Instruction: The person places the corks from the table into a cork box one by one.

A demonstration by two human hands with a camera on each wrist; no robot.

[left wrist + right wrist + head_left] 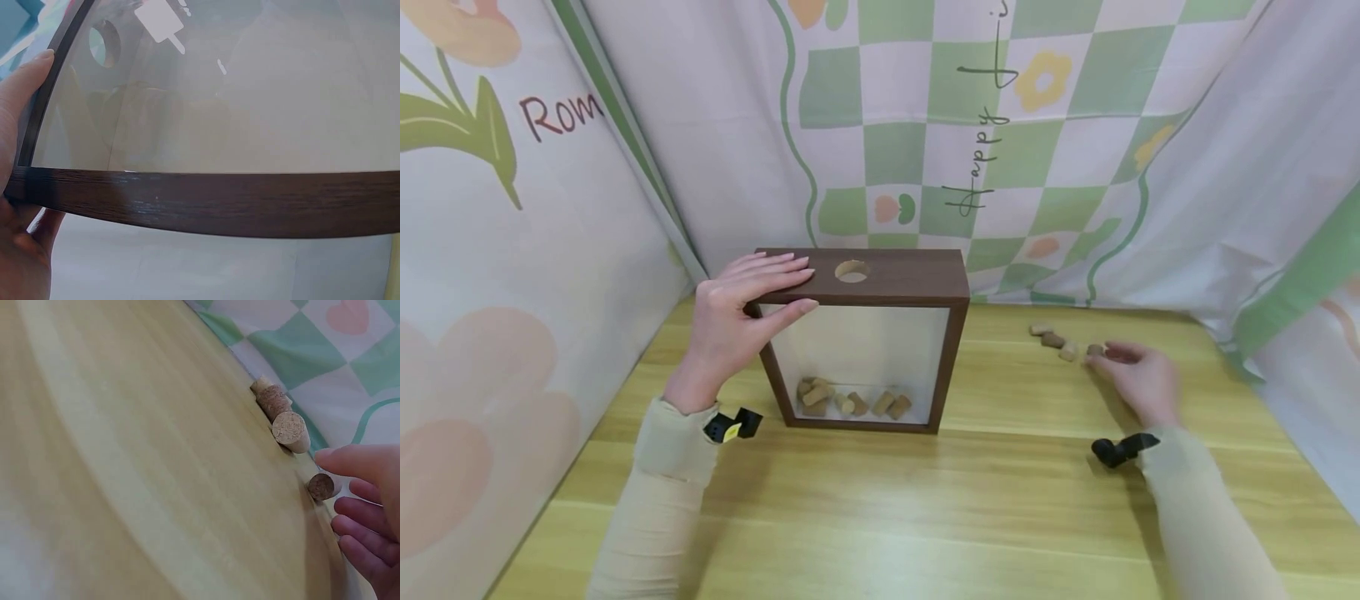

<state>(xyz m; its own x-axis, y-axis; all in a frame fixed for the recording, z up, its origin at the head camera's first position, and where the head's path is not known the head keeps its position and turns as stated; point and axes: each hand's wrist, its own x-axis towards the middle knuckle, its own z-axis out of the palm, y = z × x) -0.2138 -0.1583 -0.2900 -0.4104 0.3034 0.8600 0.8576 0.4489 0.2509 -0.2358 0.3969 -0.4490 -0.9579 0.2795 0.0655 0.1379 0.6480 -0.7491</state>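
Observation:
A dark brown wooden box frame [951, 358] with a clear front and a round hole [852, 272] in its top stands upright on the table. Several corks [816, 393] lie inside along its bottom. My left hand [737, 312] rests over the box's top left corner, fingers stretched along the top and thumb on the front edge. To the right, my right hand [1138, 379] is at a single cork [322, 486] lying on the table. Thumb and fingers are parted around this cork; whether they touch it is unclear. Several loose corks [1052, 340] lie just left of it.
The light wooden table [880, 508] runs back to a hanging cloth [898, 150] with green checks. Another printed cloth [550, 292] borders the left side. A black camera mount sits on each wrist.

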